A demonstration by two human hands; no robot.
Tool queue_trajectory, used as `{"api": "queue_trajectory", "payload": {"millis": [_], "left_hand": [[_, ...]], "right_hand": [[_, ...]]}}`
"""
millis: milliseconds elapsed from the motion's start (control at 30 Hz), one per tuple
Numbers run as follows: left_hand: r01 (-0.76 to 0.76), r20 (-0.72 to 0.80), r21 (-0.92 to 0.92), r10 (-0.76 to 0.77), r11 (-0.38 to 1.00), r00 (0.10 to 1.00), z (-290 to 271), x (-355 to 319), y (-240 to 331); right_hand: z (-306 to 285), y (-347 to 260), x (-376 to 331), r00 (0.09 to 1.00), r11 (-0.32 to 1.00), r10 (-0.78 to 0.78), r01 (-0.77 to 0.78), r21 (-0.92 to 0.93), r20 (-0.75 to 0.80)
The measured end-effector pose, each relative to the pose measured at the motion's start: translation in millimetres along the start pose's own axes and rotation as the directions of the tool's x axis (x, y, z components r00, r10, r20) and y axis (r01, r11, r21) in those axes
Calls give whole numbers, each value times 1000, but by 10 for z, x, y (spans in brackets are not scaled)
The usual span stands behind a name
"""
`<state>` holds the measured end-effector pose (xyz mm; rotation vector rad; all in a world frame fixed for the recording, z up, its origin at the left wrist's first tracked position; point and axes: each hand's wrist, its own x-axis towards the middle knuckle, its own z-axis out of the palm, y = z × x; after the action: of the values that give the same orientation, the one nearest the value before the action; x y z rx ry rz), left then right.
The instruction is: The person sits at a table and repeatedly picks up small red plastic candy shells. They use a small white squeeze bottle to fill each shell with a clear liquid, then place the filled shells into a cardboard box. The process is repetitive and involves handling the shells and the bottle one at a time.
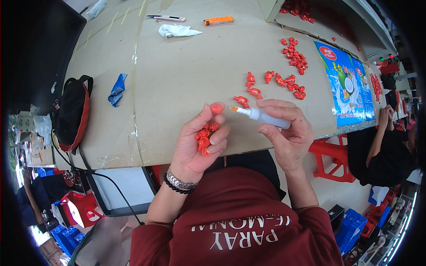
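My left hand [197,139] is closed around several small red figurine parts [204,141]. Between its thumb and forefinger it pinches one rounded red piece [216,108]. My right hand [288,133] grips a translucent white squeeze bottle [270,119], tilted so that its orange-brown tip [234,108] points at the pinched piece; a small gap seems to lie between them. Just beyond the tip, several red figurines [254,92] lie on the brown-covered table [186,66]. Further right is a cluster of smaller red pieces [295,55].
A utility knife [166,18], an orange box [218,21] and a white tissue [177,31] lie at the far side. To the left are a blue crumpled wrapper [117,91] and a black-red pouch [73,113]. A blue printed sheet [348,88] lies right; a co-worker [381,146] sits beyond it.
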<state>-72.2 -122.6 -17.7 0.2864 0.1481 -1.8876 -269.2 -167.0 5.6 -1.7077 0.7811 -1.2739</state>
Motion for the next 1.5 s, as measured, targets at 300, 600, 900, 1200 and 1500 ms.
{"api": "queue_trajectory", "payload": {"millis": [300, 600, 900, 1200, 1500], "left_hand": [[-37, -38, 78, 40, 996, 998, 10, -7, -76], [-48, -54, 179, 59, 983, 997, -12, -10, -96], [-71, -93, 187, 90, 980, 992, 64, -26, -128], [-87, -92, 212, 109, 973, 990, 52, -30, -130], [-94, -96, 229, 118, 969, 988, 53, -31, -131]], "right_hand": [[71, -28, 35, 968, 939, -247, 248, -237, 34], [89, -39, 48, 940, 871, -336, 335, -359, 63], [83, -43, 50, 925, 836, -371, 373, -401, 86], [82, -98, 58, 905, 793, -410, 414, -447, 112], [66, -153, 47, 898, 748, -410, 432, -505, 160]]}}
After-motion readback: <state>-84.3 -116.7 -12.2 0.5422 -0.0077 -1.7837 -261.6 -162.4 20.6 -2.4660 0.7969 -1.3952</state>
